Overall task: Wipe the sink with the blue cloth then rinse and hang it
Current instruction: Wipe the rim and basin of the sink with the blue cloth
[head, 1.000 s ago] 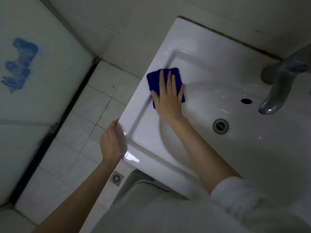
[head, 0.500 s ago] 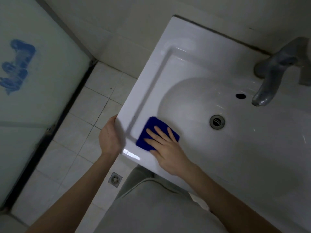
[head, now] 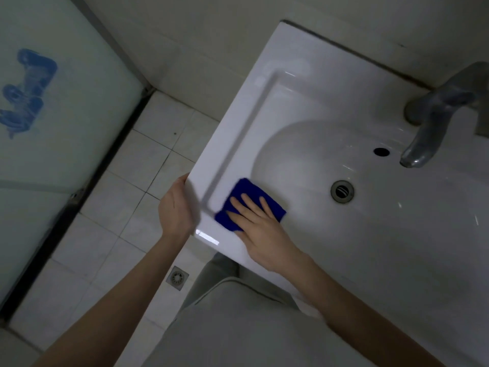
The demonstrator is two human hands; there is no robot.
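A folded blue cloth (head: pixel 247 193) lies on the flat ledge at the near left corner of the white sink (head: pixel 285 88). My right hand (head: pixel 260 229) presses flat on the cloth with straight, spread fingers. My left hand (head: pixel 176 207) rests against the sink's left outer edge near that corner, its fingertips hidden behind the rim. The round drain (head: pixel 342 191) sits in the basin to the right of the cloth.
A grey metal faucet (head: pixel 436 123) juts over the basin from the back right, above an overflow hole (head: pixel 381 151). White floor tiles with a small floor drain (head: pixel 176 277) lie left of the sink. A frosted glass door (head: pixel 66 128) stands at far left.
My right hand slid the cloth from the far left ledge down to the near left corner a second ago; since half a second ago it has barely shifted. My left hand stays on the edge.
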